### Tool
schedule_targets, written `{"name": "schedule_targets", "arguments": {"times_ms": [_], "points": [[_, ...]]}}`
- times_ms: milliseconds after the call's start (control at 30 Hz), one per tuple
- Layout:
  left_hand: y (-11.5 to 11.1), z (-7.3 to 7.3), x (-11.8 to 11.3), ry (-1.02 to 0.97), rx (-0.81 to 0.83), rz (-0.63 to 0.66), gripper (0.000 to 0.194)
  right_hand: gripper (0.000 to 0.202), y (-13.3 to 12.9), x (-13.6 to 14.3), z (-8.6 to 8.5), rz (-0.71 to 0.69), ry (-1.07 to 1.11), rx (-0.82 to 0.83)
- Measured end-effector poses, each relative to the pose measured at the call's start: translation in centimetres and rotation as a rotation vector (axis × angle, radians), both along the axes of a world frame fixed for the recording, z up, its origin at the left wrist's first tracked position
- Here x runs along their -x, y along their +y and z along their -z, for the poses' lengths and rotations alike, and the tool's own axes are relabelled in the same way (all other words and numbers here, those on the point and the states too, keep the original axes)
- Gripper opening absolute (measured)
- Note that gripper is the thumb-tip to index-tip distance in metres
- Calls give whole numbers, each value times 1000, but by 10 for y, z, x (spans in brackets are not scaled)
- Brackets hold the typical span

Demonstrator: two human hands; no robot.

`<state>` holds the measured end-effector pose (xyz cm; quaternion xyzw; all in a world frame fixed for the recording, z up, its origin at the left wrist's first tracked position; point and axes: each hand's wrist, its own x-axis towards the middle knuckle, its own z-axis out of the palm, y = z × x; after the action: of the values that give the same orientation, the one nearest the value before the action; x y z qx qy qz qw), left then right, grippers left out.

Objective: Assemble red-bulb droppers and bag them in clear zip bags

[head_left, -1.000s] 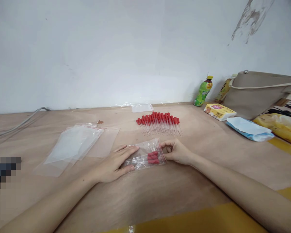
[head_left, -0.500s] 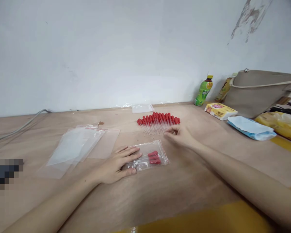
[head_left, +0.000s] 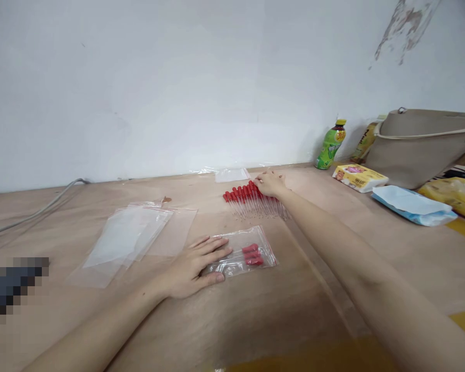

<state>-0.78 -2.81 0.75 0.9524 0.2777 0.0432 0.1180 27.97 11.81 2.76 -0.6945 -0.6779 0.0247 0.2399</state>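
Note:
My left hand (head_left: 196, 266) lies flat with its fingers spread, pressing on a clear zip bag (head_left: 238, 240). Inside that bag are droppers with red rubber bulbs (head_left: 252, 254), bulbs toward the red-lined edge. Farther back, a fanned row of thin clear droppers with red bulbs (head_left: 238, 194) rests on the table, tips toward me. My right hand (head_left: 270, 184) is at the right part of this row, its fingers bent and closed around the bulb end of a dropper; the palm covers several bulbs there.
Flat clear zip bags (head_left: 126, 235) overlap at left, near a grey cable (head_left: 56, 199). Another bag (head_left: 230, 175) lies by the wall. At right stand a green bottle (head_left: 330, 144), a yellow tissue pack (head_left: 359, 178), a blue-white packet (head_left: 413, 204) and a beige bag (head_left: 418, 147).
My right hand has moved away from me, from beside the dropper tips to the red bulbs on the row's right. My left hand stays on the bag. The view has shifted slightly.

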Motion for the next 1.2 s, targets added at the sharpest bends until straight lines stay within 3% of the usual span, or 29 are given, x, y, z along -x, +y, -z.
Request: {"name": "schedule_targets", "arguments": {"times_ms": [200,333,467,533,600,733,867,1067,1200], "points": [[-1,0,0,1,4,2,54,17,12,-6,1,15,210,39],[-1,-1,-1,-2,10,-13,53,21,4,-8,-13,6,365,-46],[-1,-2,-1,-14,14,-9,54,20,-26,-14,-28,-97,711,-209],[-1,-2,-1,-18,16,-3,54,16,-49,-19,-27,-127,988,-326],[-1,-1,-1,-18,17,-1,54,19,-75,-24,-17,-39,1147,-379],[0,0,-1,-18,5,0,54,31,-115,-26,15,10,1298,-216],[1,2,0,-7,-12,5,54,29,-132,-15,37,10,1418,-142],[0,0,-1,-18,-16,8,57,22,-142,-1,43,-37,1487,77],[-1,1,0,-34,-19,-3,63,22,-148,-4,44,-131,1247,284]]}}
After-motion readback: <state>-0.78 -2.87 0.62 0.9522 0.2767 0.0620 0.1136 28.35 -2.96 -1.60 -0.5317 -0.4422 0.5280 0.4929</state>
